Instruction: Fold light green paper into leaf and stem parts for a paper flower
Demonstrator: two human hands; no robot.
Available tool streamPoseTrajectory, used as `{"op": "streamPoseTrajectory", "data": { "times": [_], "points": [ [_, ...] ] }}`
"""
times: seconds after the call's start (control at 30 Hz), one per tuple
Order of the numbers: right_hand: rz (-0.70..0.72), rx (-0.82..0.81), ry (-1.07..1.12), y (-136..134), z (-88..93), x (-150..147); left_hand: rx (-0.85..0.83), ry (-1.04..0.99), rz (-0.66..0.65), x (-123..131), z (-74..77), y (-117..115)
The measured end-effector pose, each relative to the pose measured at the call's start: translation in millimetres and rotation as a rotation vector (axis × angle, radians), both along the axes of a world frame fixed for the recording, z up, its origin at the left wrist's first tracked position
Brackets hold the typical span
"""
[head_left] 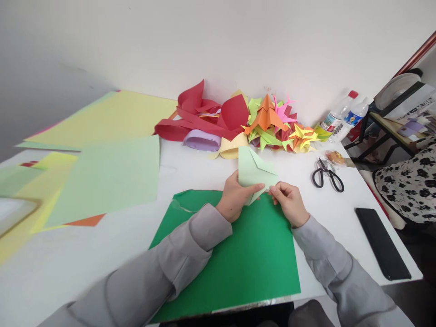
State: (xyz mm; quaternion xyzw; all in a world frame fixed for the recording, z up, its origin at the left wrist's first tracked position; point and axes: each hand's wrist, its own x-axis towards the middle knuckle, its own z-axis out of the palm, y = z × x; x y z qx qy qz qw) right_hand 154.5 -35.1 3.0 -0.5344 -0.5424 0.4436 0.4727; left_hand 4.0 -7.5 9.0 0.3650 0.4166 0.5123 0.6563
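Working right of a loose pale green sheet (109, 175) on the white table (195, 169). Clamping the left hand (235, 197) on the folded pale green paper (254, 171) at its lower left, thumb on top; pinching its lower right tip with the right hand (289, 203), both hands close together. Holding that paper above a dark green sheet (245, 268), before a pile of origami figures (272, 122). Sitting with black scissors (327, 175) and a dark phone (382, 243) farther right.

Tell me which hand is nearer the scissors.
Right. The right hand pinches the folded paper to the left of the scissors; the left hand holds the paper's other side, farther away.
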Motion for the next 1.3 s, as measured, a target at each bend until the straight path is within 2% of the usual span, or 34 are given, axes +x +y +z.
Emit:
{"op": "streamPoseTrajectory", "data": {
  "times": [0.1, 0.3, 0.6, 0.87, 1.17, 1.3],
  "points": [
    [-0.009, 0.005, -0.015, 0.1, 0.3, 0.5, 0.008, -0.004, -0.007, 0.1, -1.2, 0.2],
    [0.045, -0.053, 0.096, -0.4, -0.5, 0.7, 0.001, -0.02, 0.019, 0.3, 0.4, 0.3],
    [0.003, -0.052, 0.103, -0.6, -0.6, 0.7, 0.008, -0.005, 0.014, 0.2, -1.5, 0.7],
    [0.054, -0.118, 0.244, 3.0, -7.1, 3.7, -0.024, -0.03, 0.055, 0.1, 0.5, 1.5],
    [0.048, -0.03, 0.123, 0.9, -4.3, 1.9, 0.011, -0.009, 0.042, 1.2, -3.3, 1.6],
    [0.043, -0.046, 0.139, 0.7, -5.6, 2.8, 0.013, -0.009, 0.023, 1.3, -2.3, 0.4]
  ]
}}
